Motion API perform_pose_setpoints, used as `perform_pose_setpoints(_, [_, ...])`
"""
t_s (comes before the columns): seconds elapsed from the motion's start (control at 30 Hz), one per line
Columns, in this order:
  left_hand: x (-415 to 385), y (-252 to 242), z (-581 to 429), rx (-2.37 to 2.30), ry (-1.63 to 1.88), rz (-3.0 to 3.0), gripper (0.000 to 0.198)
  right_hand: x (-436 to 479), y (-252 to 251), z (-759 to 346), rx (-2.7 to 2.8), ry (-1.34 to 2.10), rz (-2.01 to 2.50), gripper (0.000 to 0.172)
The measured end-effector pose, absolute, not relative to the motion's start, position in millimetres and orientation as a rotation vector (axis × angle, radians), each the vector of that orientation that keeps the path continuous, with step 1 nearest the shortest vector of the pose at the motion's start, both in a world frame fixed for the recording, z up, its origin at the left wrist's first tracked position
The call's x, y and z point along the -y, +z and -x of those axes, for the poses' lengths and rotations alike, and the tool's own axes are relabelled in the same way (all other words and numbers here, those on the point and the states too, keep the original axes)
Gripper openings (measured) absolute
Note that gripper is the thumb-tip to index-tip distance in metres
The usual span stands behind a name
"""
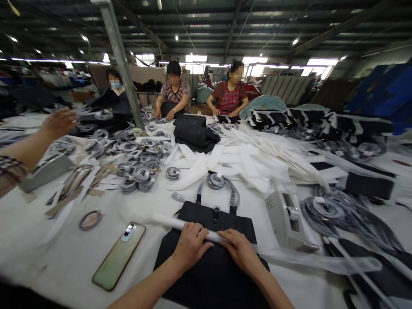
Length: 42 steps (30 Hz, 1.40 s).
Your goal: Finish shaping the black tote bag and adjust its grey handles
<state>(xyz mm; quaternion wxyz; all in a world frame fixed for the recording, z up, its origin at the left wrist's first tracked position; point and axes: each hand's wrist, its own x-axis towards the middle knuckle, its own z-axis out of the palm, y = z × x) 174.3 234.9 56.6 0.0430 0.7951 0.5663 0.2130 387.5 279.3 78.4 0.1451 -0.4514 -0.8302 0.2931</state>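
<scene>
**Both hands on the white roll, across the black bag**

My left hand (pixel 191 245) and my right hand (pixel 240 252) lay side by side on a white roll (pixel 167 221) that stretched across the top of a black bag (pixel 212 279). The fingers of each hand were close together and curled over the roll, pressing it down on the bag; I could not tell where my thumbs sat beneath. The bag lay flat on the white table (pixel 64 257), right in front of me, with its handles (pixel 233 195) pointing away. The roll's left end stuck out past the bag's edge.

A phone (pixel 119 256) lay face down just left of the bag, and a grey tape dispenser (pixel 286 219) stood to its right. Farther off were heaps of coiled straps (pixel 141 172) and white strips (pixel 247 161). A co-worker's hand (pixel 59 122) reached in from the left, and three people (pixel 175 92) sat at the far side
</scene>
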Motion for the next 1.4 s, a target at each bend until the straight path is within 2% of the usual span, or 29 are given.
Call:
perform_pose_setpoints(0.17, [-222, 67, -166, -1.800, 0.492, -2.284, 0.067, -291, 78, -393, 2.294, 1.051, 1.271, 0.030])
perform_pose_setpoints(0.33, [-223, 94, -165, -1.757, 0.184, -2.200, 0.084, -306, 87, -392, 2.358, 1.122, 1.304, 0.032])
perform_pose_setpoints(0.5, [-219, 118, -169, -1.693, 0.087, -2.224, 0.076, -311, 106, -391, 2.434, 1.326, 1.255, 0.038])
perform_pose_setpoints(0.67, [-215, 133, -168, -1.632, 0.030, -2.278, 0.076, -305, 123, -396, 2.389, 1.851, 1.232, 0.025])
perform_pose_setpoints(0.77, [-220, 136, -168, -1.600, -0.067, -2.267, 0.079, -303, 126, -399, 2.261, 1.984, 1.348, 0.023])
perform_pose_setpoints(0.93, [-236, 136, -166, -1.495, -0.193, -2.252, 0.078, -301, 125, -407, 2.139, 2.199, 1.285, 0.025])
perform_pose_setpoints(1.27, [-247, 128, -159, -1.472, -0.198, -2.135, 0.070, -304, 106, -424, 2.202, 2.078, 1.358, 0.016])
perform_pose_setpoints(1.4, [-250, 115, -160, -1.490, -0.196, -2.082, 0.060, -304, 116, -461, 1.992, 1.820, 1.502, 0.043])
